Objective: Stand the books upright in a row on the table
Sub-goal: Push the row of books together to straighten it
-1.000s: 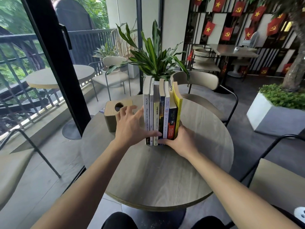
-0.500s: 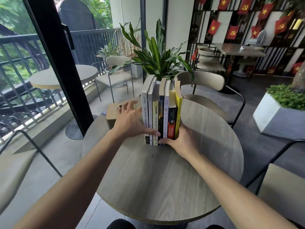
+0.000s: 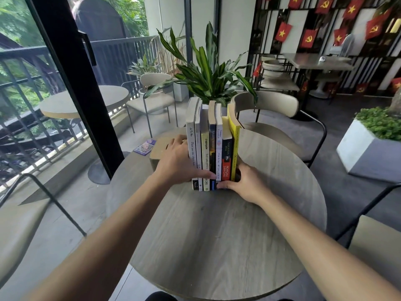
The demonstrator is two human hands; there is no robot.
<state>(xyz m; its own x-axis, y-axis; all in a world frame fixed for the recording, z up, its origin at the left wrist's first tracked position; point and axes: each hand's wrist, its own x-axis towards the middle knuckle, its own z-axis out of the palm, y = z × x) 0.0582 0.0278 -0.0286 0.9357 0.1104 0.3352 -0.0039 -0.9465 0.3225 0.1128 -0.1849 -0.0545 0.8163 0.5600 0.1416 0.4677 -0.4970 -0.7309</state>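
Note:
Several books (image 3: 213,146) stand upright in a tight row, spines toward me, on the round grey wooden table (image 3: 217,235). The leftmost is white, the rightmost yellow, with a black-and-red one beside it. My left hand (image 3: 178,164) presses flat against the white book on the left side, thumb across the lower spines. My right hand (image 3: 245,181) holds the right side near the base, against the yellow book, fingertips at the foot of the spines. Both hands squeeze the row between them.
A tan wooden box (image 3: 158,153) sits just left of the books, behind my left hand. A small purple card (image 3: 145,147) lies at the table's far left edge. A potted plant (image 3: 208,72) and a beige chair (image 3: 271,118) stand behind the table.
The row of books and both hands keep the same grip. My view has shifted closer and slightly left, so the table fills more of the frame.

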